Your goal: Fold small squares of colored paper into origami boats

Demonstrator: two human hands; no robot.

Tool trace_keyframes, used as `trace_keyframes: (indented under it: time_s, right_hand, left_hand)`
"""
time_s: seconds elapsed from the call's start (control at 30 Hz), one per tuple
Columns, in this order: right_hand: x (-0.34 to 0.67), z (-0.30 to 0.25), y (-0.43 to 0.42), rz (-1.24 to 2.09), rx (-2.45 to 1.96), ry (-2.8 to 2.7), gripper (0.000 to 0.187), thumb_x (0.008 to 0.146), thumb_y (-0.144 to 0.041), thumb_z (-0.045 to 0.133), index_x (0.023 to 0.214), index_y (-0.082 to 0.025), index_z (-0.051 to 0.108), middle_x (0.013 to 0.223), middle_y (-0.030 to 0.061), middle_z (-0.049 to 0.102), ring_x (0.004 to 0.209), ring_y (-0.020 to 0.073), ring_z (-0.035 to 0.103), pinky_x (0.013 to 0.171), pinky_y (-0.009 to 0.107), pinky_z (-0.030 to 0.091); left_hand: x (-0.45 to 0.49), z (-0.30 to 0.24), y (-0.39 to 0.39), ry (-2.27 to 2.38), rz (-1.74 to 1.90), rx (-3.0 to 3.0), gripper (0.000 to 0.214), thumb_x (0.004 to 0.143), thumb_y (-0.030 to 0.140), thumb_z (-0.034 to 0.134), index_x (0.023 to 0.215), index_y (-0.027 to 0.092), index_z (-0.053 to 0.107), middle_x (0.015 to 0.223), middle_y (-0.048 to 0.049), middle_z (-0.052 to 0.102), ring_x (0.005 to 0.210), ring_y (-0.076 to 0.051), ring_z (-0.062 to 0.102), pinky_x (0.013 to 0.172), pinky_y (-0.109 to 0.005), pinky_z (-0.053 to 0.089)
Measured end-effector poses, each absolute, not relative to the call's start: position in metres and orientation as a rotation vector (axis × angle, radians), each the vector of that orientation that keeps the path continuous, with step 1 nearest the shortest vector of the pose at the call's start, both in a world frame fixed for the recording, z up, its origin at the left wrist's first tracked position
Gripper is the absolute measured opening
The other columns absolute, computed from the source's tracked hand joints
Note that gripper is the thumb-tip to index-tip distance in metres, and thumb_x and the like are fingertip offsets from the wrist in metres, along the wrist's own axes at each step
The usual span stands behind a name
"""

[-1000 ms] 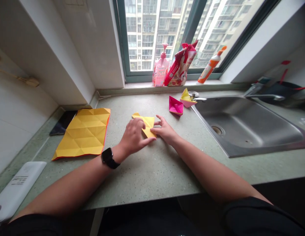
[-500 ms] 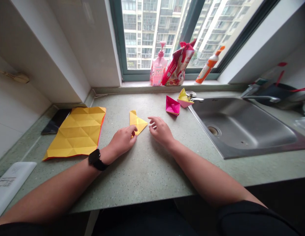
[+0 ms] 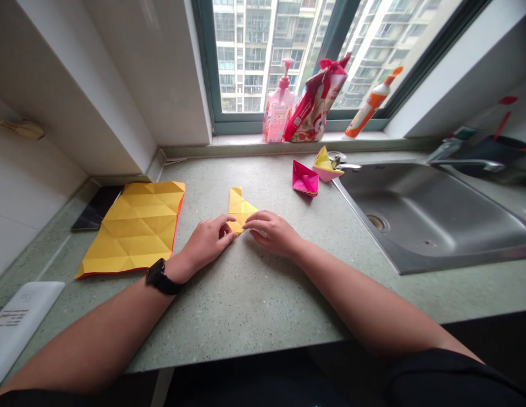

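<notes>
A small piece of folded yellow paper [image 3: 237, 202] lies on the counter between my hands, one narrow flap pointing away from me. My left hand [image 3: 210, 240], with a black watch at its wrist, grips the paper's lower left edge between thumb and forefinger. From the other side my right hand [image 3: 275, 233] has its curled fingers on the paper's right part, hiding some of it; its thumb sits low, near the bottom edge. Farther back stand a magenta folded paper boat [image 3: 305, 180] and a yellow-and-pink one [image 3: 328, 167], by the sink corner.
A large creased yellow sheet [image 3: 138, 226] lies at left, partly over a dark flat object [image 3: 93, 209]. A white slab-like object [image 3: 23, 322] is at the near left. The steel sink [image 3: 441, 220] is at right. A pump bottle [image 3: 279, 110], red bag [image 3: 318, 102] and orange bottle [image 3: 369, 110] line the sill.
My right hand has moved left onto the folded paper, from just beside it. My left hand's fingers have opened slightly at its edge. The whole view has shifted a little.
</notes>
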State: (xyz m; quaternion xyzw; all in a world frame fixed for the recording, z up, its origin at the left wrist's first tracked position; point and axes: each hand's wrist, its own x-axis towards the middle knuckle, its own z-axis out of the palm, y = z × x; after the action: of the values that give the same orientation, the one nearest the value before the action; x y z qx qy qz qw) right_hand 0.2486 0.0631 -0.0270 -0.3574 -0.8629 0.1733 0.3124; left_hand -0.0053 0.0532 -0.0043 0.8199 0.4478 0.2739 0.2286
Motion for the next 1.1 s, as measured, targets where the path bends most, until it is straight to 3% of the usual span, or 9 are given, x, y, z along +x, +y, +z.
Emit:
trace_keyframes:
  time_s: [0.3, 0.57, 0.8, 0.9, 1.0, 1.1]
  right_hand:
    - [0.253, -0.032, 0.066, 0.546, -0.983, -2.297, 0.034, 0.097, -0.015, 0.065, 0.119, -0.034, 0.082, 0.121, 0.0057, 0.079, 0.114, 0.0256, 0.071, 0.103, 0.048, 0.058]
    - [0.252, -0.027, 0.062, 0.512, -0.94, -2.358, 0.037, 0.095, -0.017, 0.071, 0.126, -0.034, 0.082, 0.126, 0.0073, 0.076, 0.117, 0.0269, 0.069, 0.107, 0.052, 0.057]
    - [0.253, -0.029, 0.06, 0.465, -0.935, -2.369, 0.037, 0.094, -0.022, 0.078, 0.129, -0.034, 0.081, 0.137, 0.0105, 0.07, 0.139, 0.0336, 0.06, 0.124, 0.066, 0.043]
    - [0.256, -0.029, 0.062, 0.491, -0.926, -2.364, 0.037, 0.096, -0.022, 0.076, 0.129, -0.037, 0.08, 0.136, 0.0078, 0.071, 0.135, 0.0304, 0.063, 0.128, 0.067, 0.038]
    - [0.258, -0.027, 0.061, 0.495, -0.906, -2.355, 0.037, 0.098, -0.021, 0.074, 0.129, -0.04, 0.079, 0.137, 0.0059, 0.071, 0.133, 0.028, 0.064, 0.125, 0.063, 0.046]
    - [0.258, -0.025, 0.058, 0.481, -0.889, -2.39, 0.036, 0.1, -0.022, 0.072, 0.132, -0.035, 0.079, 0.139, 0.0093, 0.07, 0.134, 0.0288, 0.064, 0.117, 0.057, 0.054]
  left_hand:
    - [-0.008, -0.01, 0.06, 1.181, 0.82, 2.289, 0.022, 0.099, 0.024, 0.069, 0.121, 0.022, 0.075, 0.089, -0.0028, 0.079, 0.077, -0.02, 0.072, 0.077, -0.034, 0.054]
    - [-0.007, -0.015, 0.063, 1.298, 0.824, 2.383, 0.02, 0.093, 0.024, 0.078, 0.113, 0.024, 0.078, 0.086, -0.0021, 0.079, 0.085, -0.024, 0.072, 0.087, -0.04, 0.051]
    - [-0.004, -0.015, 0.064, 1.271, 0.817, 2.352, 0.016, 0.096, 0.024, 0.076, 0.112, 0.024, 0.078, 0.086, -0.0016, 0.079, 0.083, -0.023, 0.072, 0.086, -0.04, 0.05]
    - [-0.004, -0.014, 0.064, 1.268, 0.805, 2.354, 0.015, 0.097, 0.024, 0.074, 0.111, 0.024, 0.077, 0.088, -0.0013, 0.079, 0.085, -0.023, 0.071, 0.088, -0.041, 0.049]
    - [-0.004, -0.012, 0.063, 1.273, 0.771, 2.383, 0.014, 0.097, 0.023, 0.073, 0.111, 0.024, 0.075, 0.09, -0.0014, 0.079, 0.089, -0.024, 0.071, 0.091, -0.042, 0.049]
    - [-0.004, -0.011, 0.062, 1.288, 0.699, 2.388, 0.015, 0.098, 0.022, 0.071, 0.113, 0.024, 0.074, 0.092, -0.0013, 0.078, 0.095, -0.025, 0.071, 0.097, -0.045, 0.05]
